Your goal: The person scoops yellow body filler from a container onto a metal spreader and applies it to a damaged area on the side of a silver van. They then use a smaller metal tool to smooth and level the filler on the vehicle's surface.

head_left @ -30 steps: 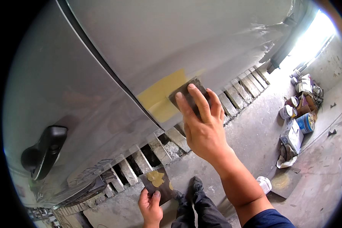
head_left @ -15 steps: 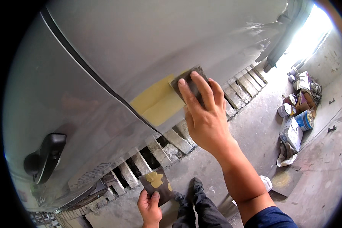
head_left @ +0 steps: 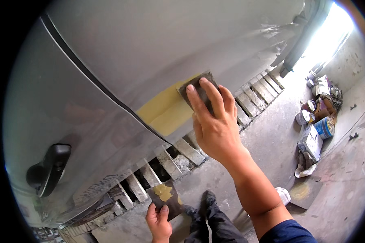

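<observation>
My right hand (head_left: pixel 217 125) presses a dark flat filler spreader (head_left: pixel 198 91) against a grey vehicle panel (head_left: pixel 158 48), two fingers lying along its face. A patch of yellow body filler (head_left: pixel 166 111) covers the panel beside the spreader's left side, reaching down to the dark door seam. Lower down, my left hand (head_left: pixel 160 222) grips a second dark flat plate (head_left: pixel 166 198) between thumb and fingers. A lump of the same yellow filler (head_left: pixel 163 192) sits on that plate.
A black door handle (head_left: pixel 52 168) juts from the panel at left. Beneath the vehicle runs a slatted floor grate (head_left: pixel 162 166) with open gaps. Paint cans (head_left: pixel 302 117), a blue tin (head_left: pixel 324 127) and a white box (head_left: pixel 310 139) stand along the right wall.
My right hand and the spreader have shifted slightly left over the filler patch. My left hand and its plate have stayed nearly in place.
</observation>
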Action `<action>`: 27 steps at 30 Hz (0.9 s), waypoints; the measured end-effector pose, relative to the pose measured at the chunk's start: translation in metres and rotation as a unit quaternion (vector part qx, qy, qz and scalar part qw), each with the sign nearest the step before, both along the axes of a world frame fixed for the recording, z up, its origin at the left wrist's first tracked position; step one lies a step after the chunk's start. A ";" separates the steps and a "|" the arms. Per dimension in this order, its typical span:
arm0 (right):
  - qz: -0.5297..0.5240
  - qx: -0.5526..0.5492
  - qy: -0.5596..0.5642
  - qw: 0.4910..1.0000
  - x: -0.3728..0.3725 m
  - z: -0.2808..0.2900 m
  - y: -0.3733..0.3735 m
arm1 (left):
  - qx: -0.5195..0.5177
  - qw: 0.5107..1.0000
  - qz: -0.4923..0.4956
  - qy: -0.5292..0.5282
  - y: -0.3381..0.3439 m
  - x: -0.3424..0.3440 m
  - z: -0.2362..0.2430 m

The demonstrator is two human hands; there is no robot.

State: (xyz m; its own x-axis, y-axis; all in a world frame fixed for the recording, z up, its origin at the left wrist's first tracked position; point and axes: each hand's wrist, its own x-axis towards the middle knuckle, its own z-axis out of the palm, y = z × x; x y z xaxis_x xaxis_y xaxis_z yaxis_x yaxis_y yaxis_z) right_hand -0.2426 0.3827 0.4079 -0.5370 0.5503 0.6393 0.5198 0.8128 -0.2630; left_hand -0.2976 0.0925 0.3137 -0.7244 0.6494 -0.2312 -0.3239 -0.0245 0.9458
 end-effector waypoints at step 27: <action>0.005 -0.024 -0.031 0.999 0.029 0.009 0.003 | 0.012 1.000 0.012 -0.020 0.003 0.003 -0.004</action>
State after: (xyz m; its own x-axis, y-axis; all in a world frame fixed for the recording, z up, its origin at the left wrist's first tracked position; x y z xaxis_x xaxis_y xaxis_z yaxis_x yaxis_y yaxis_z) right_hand -0.2138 0.3857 0.4166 -0.5810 0.5741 0.5769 0.5282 0.8052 -0.2693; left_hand -0.2944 0.0952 0.3093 -0.7299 0.6382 -0.2449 -0.3604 -0.0548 0.9312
